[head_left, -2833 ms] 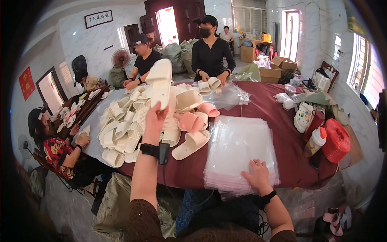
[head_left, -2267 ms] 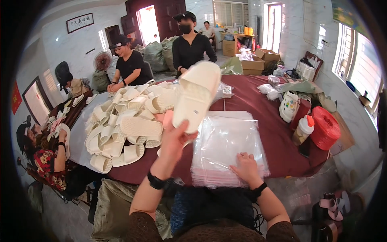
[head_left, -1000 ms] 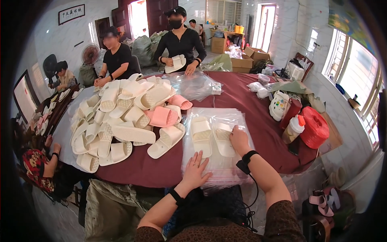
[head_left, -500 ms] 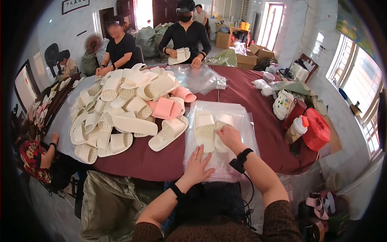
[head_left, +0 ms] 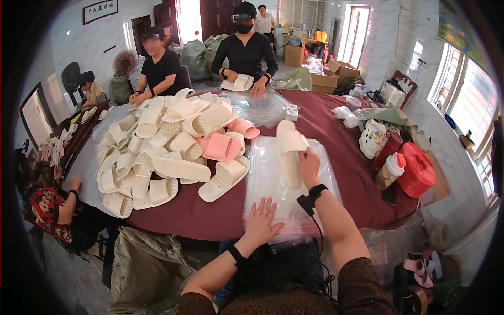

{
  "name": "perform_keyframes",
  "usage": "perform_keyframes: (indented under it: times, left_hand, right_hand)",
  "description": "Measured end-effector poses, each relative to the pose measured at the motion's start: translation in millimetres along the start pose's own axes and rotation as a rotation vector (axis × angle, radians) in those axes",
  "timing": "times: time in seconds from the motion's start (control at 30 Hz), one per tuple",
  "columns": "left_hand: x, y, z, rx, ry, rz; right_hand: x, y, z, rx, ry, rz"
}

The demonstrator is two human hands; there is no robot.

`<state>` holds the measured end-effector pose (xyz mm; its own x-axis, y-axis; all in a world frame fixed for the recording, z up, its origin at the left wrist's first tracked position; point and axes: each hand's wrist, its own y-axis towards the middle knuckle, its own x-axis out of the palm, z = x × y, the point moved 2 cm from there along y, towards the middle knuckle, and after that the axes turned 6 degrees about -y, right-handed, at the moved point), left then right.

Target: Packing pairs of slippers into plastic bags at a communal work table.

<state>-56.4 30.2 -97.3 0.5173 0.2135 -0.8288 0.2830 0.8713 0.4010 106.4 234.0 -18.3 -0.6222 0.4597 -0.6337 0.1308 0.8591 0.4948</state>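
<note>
My right hand (head_left: 310,167) grips a cream slide slipper (head_left: 290,147) by its side and holds it over a stack of clear plastic bags (head_left: 265,170). The slipper is slightly blurred, and I cannot tell whether a second one is pressed against it. Fingers spread, my left hand (head_left: 261,223) lies flat on the near part of the bags. Left of the stack rises a big pile of cream slippers (head_left: 181,165), with a pink slipper (head_left: 220,146) among them. One cream slipper (head_left: 223,178) lies at the pile's right edge, beside the bags.
The table wears a dark red cloth (head_left: 362,194). On its right stand a bottle with a red cap (head_left: 390,170) and a roll of red twine (head_left: 416,168). Across the table, a co-worker in black (head_left: 244,55) holds a slipper near loose clear plastic (head_left: 257,107). A large sack (head_left: 144,268) hangs below the front edge.
Two slippers lay side by side on the bags; now none lies there, and my right hand has a slipper raised above them. My left hand has slid slightly toward me.
</note>
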Motion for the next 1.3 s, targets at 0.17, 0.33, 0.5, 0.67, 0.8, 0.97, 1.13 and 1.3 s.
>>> perform_keyframes:
  times: [0.17,0.33,0.5,0.67,0.8,0.97,1.13,1.3]
  left_hand:
    - [5,7,4,-0.141,0.162,-0.117]
    - [-2,24,17,-0.239,0.245,-0.15]
    - [-5,25,14,-0.146,0.175,-0.198]
    - [-15,25,10,-0.13,0.145,-0.206]
    - [-24,27,9,-0.119,0.095,-0.219]
    - [-33,33,9,-0.091,0.066,-0.176]
    - [-18,36,2,-0.14,0.083,-0.162]
    - [-24,46,11,0.047,0.027,0.223]
  right_hand:
    - [-74,-27,-12,-0.117,0.071,-0.004]
    - [-90,-98,20,-0.195,-0.107,-0.178]
    - [-66,-115,47,-0.209,-0.46,-0.26]
    - [-61,-101,54,-0.283,-0.385,-0.28]
    - [-84,-88,62,-0.163,-0.207,-0.089]
    - [-144,-72,69,0.144,0.227,0.042]
    - [-170,-95,83,0.154,0.313,-0.026]
    - [-194,-144,39,-0.029,0.541,-0.18]
